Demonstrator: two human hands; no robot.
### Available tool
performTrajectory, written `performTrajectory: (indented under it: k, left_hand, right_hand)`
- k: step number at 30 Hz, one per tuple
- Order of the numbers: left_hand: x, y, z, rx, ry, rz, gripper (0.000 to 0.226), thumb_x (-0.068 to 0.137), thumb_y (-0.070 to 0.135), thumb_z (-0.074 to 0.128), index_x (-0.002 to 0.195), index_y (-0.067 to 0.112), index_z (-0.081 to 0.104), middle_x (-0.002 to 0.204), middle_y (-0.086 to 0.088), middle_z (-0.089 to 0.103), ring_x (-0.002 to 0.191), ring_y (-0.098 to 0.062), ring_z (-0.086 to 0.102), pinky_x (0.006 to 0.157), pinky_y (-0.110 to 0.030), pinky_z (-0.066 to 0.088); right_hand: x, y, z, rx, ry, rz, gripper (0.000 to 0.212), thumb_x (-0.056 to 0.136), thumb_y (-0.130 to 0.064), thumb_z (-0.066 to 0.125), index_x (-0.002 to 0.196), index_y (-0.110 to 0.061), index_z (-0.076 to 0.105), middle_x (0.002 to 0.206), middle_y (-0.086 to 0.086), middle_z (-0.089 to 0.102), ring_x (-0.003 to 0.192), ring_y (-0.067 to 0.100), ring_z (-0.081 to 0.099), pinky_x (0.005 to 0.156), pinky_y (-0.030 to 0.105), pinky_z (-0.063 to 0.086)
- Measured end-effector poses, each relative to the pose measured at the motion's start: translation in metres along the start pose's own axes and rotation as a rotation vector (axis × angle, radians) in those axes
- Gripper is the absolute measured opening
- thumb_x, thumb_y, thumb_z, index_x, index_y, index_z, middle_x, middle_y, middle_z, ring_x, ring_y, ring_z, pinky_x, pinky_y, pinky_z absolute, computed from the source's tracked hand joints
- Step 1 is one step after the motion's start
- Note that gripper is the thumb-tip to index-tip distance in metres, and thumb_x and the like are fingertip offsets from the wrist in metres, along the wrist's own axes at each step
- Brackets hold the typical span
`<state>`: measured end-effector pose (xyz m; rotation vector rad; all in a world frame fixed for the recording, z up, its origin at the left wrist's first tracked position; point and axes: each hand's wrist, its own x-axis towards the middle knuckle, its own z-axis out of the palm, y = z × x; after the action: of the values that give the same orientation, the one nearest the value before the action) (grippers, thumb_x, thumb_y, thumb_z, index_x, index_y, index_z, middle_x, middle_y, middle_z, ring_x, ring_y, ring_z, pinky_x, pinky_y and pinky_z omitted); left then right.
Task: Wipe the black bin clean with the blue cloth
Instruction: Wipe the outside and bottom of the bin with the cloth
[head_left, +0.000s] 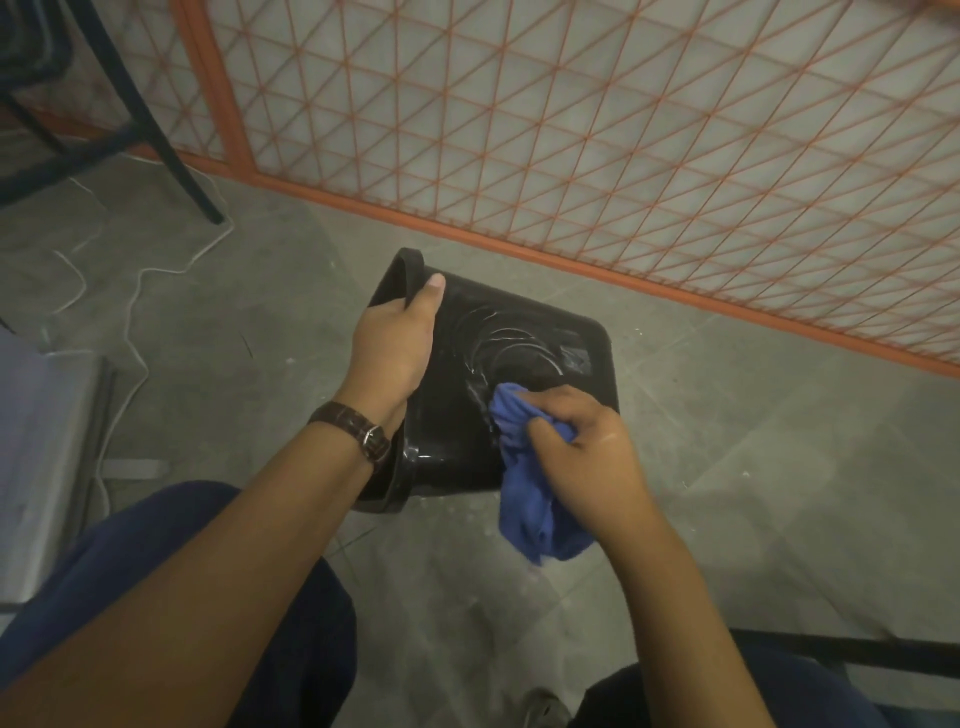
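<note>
The black bin lies tipped on its side above the floor, its open rim to the left and its base to the right. Wet curved streaks show on its upward side. My left hand grips the rim, thumb on the outer wall, with a brown watch on the wrist. My right hand is closed on the bunched blue cloth, pressing it against the bin's side near the base. The cloth's loose end hangs down below the bin.
An orange wire-mesh fence runs across the back. Black chair legs stand at upper left, with a white cord trailing over the grey concrete floor. A metal edge sits at left. My knees in dark blue trousers fill the bottom.
</note>
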<state>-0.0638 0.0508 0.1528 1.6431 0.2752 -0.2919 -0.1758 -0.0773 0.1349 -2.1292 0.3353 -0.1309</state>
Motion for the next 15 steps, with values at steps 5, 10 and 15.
performTrajectory:
  k: [5, 10, 15]
  left_hand:
    - [0.001, -0.003, 0.0, -0.025, 0.006, -0.032, 0.036, 0.091, 0.044, 0.052, 0.077, 0.014, 0.063, 0.085, -0.009, 0.066, 0.084, -0.025, 0.064, 0.083, -0.039, 0.053]
    - [0.002, -0.001, -0.006, 0.015, -0.005, 0.007, 0.045, 0.089, 0.047, 0.054, 0.092, 0.003, 0.065, 0.083, -0.013, 0.061, 0.079, -0.027, 0.061, 0.084, -0.045, 0.053]
    - [0.004, 0.0, -0.007, 0.065, -0.054, -0.016, 0.045, 0.091, 0.049, 0.049, 0.092, 0.007, 0.064, 0.088, -0.012, 0.064, 0.092, -0.032, 0.065, 0.088, -0.046, 0.053]
  right_hand:
    - [0.001, 0.003, 0.0, -0.081, 0.167, -0.021, 0.025, 0.086, -0.007, 0.052, 0.101, -0.019, 0.068, 0.095, -0.007, 0.056, 0.084, -0.018, 0.051, 0.072, -0.003, 0.034]
    - [-0.005, 0.004, 0.014, 0.036, 0.002, -0.11, 0.021, 0.08, -0.015, 0.055, 0.095, -0.022, 0.068, 0.091, -0.005, 0.06, 0.087, -0.008, 0.056, 0.075, 0.001, 0.039]
    - [0.001, 0.015, -0.006, 0.039, 0.062, -0.009, 0.033, 0.081, -0.002, 0.056, 0.088, -0.032, 0.068, 0.097, 0.001, 0.065, 0.087, 0.001, 0.061, 0.074, 0.004, 0.042]
